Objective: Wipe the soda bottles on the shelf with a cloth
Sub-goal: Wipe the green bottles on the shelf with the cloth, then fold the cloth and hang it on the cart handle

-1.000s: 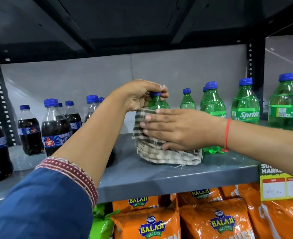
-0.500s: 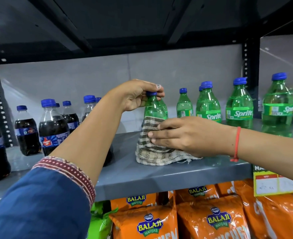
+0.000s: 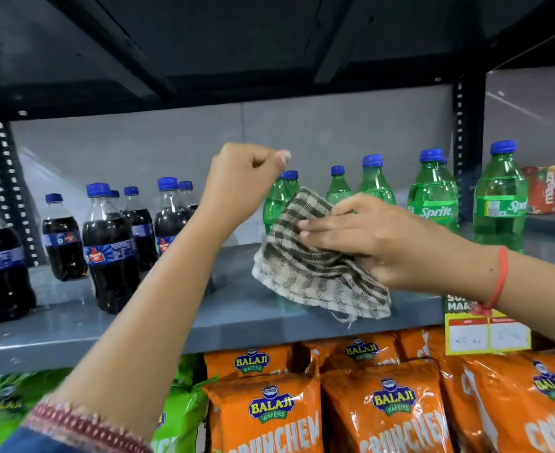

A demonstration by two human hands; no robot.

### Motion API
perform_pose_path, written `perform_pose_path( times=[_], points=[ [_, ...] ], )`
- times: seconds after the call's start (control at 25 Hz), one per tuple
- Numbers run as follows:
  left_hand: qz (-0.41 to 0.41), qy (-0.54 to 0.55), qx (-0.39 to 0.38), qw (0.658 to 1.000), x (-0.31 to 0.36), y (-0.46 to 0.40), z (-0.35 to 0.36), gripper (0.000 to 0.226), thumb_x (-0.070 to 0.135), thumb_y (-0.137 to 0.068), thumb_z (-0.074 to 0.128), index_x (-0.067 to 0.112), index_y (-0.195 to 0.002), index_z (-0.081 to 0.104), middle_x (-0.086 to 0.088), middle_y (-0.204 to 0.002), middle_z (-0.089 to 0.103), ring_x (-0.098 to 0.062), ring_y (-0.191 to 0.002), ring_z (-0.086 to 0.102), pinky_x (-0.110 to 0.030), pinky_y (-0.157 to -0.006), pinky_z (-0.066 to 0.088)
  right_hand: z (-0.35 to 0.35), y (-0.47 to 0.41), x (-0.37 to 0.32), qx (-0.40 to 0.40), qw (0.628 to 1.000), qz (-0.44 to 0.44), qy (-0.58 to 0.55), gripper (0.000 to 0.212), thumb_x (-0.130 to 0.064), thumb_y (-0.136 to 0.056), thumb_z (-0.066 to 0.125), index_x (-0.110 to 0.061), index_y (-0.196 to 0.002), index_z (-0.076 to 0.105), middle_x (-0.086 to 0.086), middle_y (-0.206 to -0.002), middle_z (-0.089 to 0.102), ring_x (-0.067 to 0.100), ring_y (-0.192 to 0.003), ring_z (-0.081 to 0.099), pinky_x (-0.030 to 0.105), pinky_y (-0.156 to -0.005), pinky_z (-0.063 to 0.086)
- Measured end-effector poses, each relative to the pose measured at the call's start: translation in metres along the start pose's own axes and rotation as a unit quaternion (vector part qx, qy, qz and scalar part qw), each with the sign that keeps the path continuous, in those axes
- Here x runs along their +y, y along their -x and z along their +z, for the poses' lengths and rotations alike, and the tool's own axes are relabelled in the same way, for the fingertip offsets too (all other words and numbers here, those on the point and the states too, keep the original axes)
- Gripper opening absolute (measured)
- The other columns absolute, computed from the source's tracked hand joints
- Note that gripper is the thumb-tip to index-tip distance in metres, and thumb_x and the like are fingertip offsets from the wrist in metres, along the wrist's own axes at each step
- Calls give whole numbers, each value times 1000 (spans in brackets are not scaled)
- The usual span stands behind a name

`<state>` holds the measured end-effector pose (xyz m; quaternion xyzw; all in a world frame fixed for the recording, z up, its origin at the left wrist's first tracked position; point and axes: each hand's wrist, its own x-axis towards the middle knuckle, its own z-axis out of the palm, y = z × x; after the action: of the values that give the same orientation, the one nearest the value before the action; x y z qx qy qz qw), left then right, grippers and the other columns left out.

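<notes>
A brown-and-white checked cloth [image 3: 305, 266] is bunched in my right hand [image 3: 371, 238], just above the grey shelf [image 3: 237, 308]. The cloth covers the lower part of a green soda bottle [image 3: 274, 202] with a blue cap. My left hand [image 3: 243, 181] hovers above and left of that cap, fingers curled, holding nothing. More green Sprite bottles [image 3: 433, 197] stand in a row to the right. Dark cola bottles [image 3: 111, 246] with blue caps stand on the left of the shelf.
The black upper shelf [image 3: 269, 44] hangs low overhead. A perforated black upright [image 3: 469, 142] stands between the Sprite bottles. A yellow price tag [image 3: 485, 335] hangs from the shelf edge. Orange wafer bags [image 3: 384, 407] and green bags [image 3: 178, 420] fill the shelf below.
My left hand has let go of the green bottle's cap and lifted up. My right hand has pulled the cloth off the bottle's front, toward me and slightly right.
</notes>
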<state>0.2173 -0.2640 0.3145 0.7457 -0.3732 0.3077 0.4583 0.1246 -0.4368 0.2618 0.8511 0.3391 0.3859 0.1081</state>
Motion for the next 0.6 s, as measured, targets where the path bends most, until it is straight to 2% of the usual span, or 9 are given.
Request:
perform_pose_path(
  times=[0.04,0.08,0.12,0.2,0.28,0.32,0.4,0.48,0.6],
  points=[
    [-36,21,-35,998,0,16,-4,46,41,-84,52,-2,-77,65,-6,-65,61,-15,-49,48,-30,-68,52,-5,4,-2,19,999,16,-33,62,25,-63,63,-6,-117,61,6,-121,63,33,-100,55,41,-75,55],
    [-91,54,-85,991,1,33,-6,45,41,-84,51,-1,-82,66,-16,-72,66,-19,-54,53,-32,-68,55,-9,9,-4,39,997,32,-64,60,24,-67,64,-7,-118,60,4,-122,62,31,-101,54,42,-82,53],
    [-147,91,-135,976,3,49,-8,44,39,-85,51,-2,-82,66,-19,-72,67,-18,-54,55,-24,-60,51,-12,13,-6,57,993,47,-91,58,22,-68,66,-8,-118,59,2,-122,61,28,-102,54,41,-87,52],
    [-223,166,-194,941,5,72,-8,30,29,-85,53,4,-83,69,-10,-72,71,-11,-57,60,-20,-55,50,-12,19,-10,77,986,74,-129,57,21,-68,67,-8,-117,60,-4,-121,56,25,-105,55,31,-93,46],
    [-250,223,-176,926,7,86,-8,27,26,-77,59,4,-89,69,-13,-86,73,-19,-74,65,-33,-72,53,-8,23,-18,80,979,96,-158,51,12,-71,69,-10,-117,60,-8,-120,55,19,-109,55,22,-97,39],
    [-250,238,-150,926,9,91,-7,28,26,-73,62,4,-88,69,-15,-86,72,-22,-74,65,-35,-73,52,-7,24,-25,83,974,112,-177,44,-1,-75,70,-11,-117,61,-10,-119,55,13,-110,53,17,-97,36],
    [-227,209,-103,946,18,100,-4,14,22,-75,64,10,-74,71,-7,-68,69,-16,-59,59,-29,-59,48,-9,24,-41,87,959,161,-216,41,-39,-78,62,-15,-112,65,-14,-113,58,-1,-103,51,13,-90,36],
    [-186,119,-77,972,30,110,-4,16,19,-79,63,15,-65,70,-3,-55,63,-14,-52,52,-27,-53,42,-10,20,-54,90,939,206,-260,50,-63,-72,51,-24,-97,68,-14,-97,68,2,-83,58,22,-74,45],
    [-142,-13,-90,986,43,119,-9,19,25,-78,62,11,-67,70,-23,-61,61,-17,-55,45,-30,-57,37,-14,12,-66,111,907,271,-304,33,-58,-66,62,-29,-81,59,-14,-74,64,5,-69,59,20,-62,46]
  ],
)
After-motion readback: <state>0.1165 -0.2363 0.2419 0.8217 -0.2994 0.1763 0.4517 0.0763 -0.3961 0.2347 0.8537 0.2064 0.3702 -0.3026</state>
